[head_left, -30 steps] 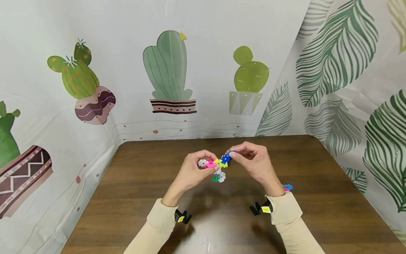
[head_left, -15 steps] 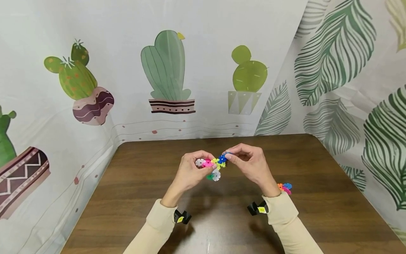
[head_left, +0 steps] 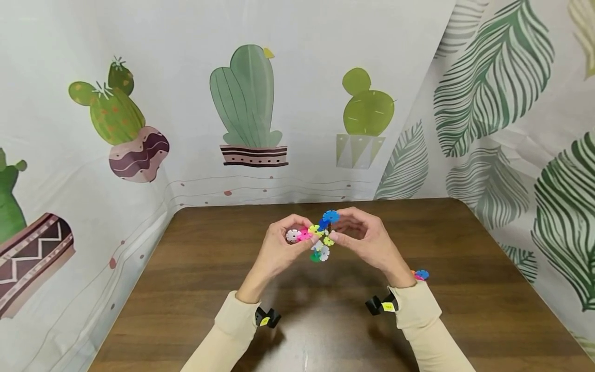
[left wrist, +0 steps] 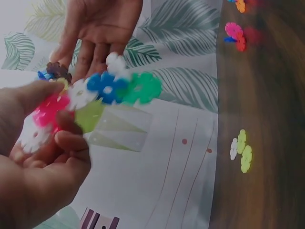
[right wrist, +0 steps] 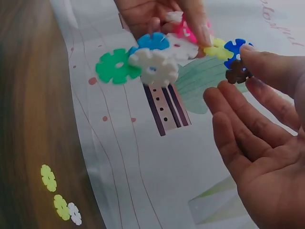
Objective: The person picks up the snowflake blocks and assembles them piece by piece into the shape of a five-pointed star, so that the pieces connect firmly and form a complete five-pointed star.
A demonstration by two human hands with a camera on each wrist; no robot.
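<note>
Head view: chain [head_left: 314,230] aloft over the desk [head_left: 209,268], nearer far edge — left hand [head_left: 282,249] pinches its middle, right hand [head_left: 370,241] its blue-brown end. Likely light, stiff — grip beside joints.

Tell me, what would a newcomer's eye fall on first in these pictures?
Probably the chain of brightly coloured, notched, flower-like discs held above the brown wood-grain table, gripped by the left hand, with the right hand at its blue-and-brown end. Next, perhaps, the white backdrop printed with green cacti and leaves, behind the table. Smaller orange, pink and blue discs lie beside the right wrist.
</note>
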